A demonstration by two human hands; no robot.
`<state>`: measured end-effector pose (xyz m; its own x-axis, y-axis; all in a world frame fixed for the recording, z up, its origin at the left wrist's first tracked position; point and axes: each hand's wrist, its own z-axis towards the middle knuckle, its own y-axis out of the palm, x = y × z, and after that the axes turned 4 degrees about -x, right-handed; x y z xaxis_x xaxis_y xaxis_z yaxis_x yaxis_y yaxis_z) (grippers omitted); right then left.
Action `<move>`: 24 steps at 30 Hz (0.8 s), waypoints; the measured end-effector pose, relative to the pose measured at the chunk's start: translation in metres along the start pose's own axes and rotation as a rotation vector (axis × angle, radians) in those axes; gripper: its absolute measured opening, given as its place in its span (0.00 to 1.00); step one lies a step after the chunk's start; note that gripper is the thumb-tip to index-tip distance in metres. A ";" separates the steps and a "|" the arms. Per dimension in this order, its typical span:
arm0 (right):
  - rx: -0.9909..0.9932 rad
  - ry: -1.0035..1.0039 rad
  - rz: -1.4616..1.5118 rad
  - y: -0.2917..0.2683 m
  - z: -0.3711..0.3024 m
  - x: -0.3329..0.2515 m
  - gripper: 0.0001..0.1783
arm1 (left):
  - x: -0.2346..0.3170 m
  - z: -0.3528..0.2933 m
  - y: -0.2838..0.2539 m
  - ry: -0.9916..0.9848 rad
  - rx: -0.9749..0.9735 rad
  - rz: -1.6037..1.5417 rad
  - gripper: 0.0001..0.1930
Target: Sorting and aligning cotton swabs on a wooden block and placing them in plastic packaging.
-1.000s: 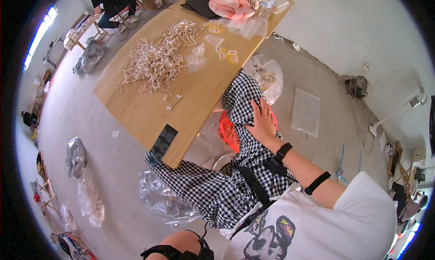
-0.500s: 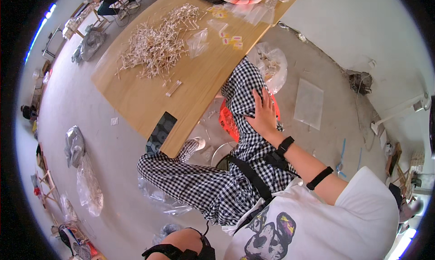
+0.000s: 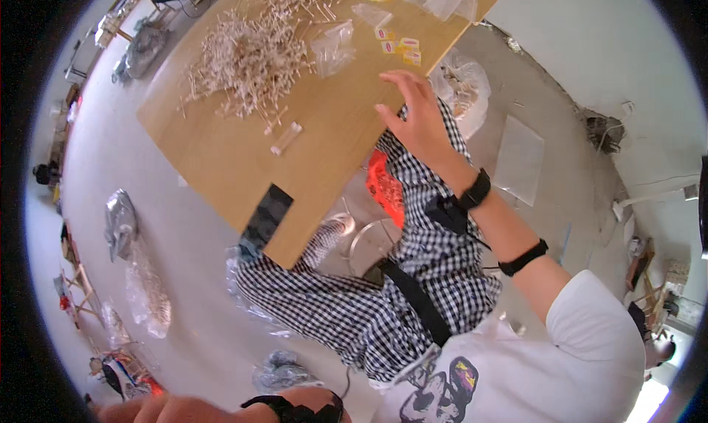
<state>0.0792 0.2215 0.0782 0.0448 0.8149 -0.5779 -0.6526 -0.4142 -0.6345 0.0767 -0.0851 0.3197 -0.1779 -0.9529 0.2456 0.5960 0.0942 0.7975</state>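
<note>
Empty and spread-fingered, right hand (image 3: 419,120) hovered at the table (image 3: 221,157) edge near small packets (image 3: 394,43); left hand (image 3: 158,410) mostly cropped, grip unreadable; best approached low and flat.

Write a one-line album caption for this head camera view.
Seated person's right hand reaches over a wooden table strewn with small pale sticks.

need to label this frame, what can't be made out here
- Left hand, head view: cut off by the bottom edge, fingers out of sight.
- Small packets on the table: too small to tell what they hold.
- Right hand: only its back shows, palm side hidden.
- Stick pile: single pieces too small.
</note>
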 end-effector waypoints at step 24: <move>0.237 0.250 0.299 0.079 0.137 0.109 0.18 | -0.108 -0.046 -0.120 -0.950 0.457 0.894 0.11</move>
<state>-0.0713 0.3332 0.0348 -0.0097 0.5383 -0.8427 -0.8185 -0.4884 -0.3026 0.0600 -0.0070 0.1722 -0.4455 0.0236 0.8950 0.5146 0.8247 0.2344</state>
